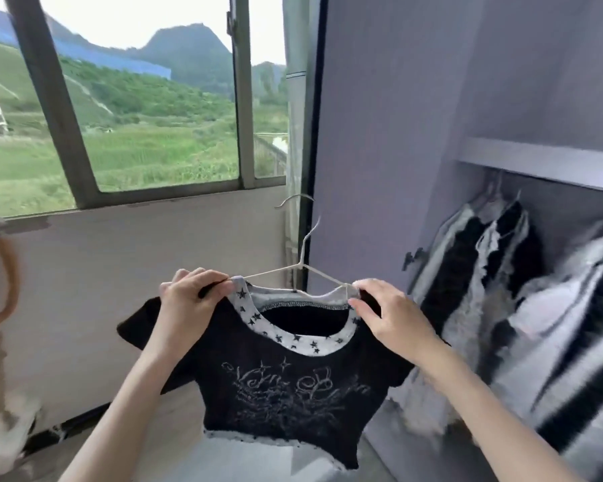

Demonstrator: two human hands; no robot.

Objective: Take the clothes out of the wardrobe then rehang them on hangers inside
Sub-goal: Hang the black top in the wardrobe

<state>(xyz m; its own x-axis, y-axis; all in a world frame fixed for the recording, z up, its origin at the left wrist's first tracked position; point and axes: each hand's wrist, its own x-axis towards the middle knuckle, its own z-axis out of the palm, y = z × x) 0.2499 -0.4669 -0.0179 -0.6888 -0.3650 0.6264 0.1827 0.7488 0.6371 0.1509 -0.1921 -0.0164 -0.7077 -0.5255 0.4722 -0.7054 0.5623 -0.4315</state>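
A short black T-shirt (286,387) with a white star-patterned collar and a pale scribbled print hangs in front of me on a thin white wire hanger (303,269). My left hand (188,304) pinches the shirt's left shoulder over the hanger's arm. My right hand (383,311) pinches the right shoulder at the other end of the hanger. The hanger's hook (295,201) points up, free of any rail. The open wardrobe (390,133) stands to the right of the shirt.
Several black, grey and white garments (495,300) hang under the wardrobe's shelf (543,161) at the right. A large window (126,109) fills the wall ahead, with a pale wall below it. Blurred light objects (0,433) sit at the lower left.
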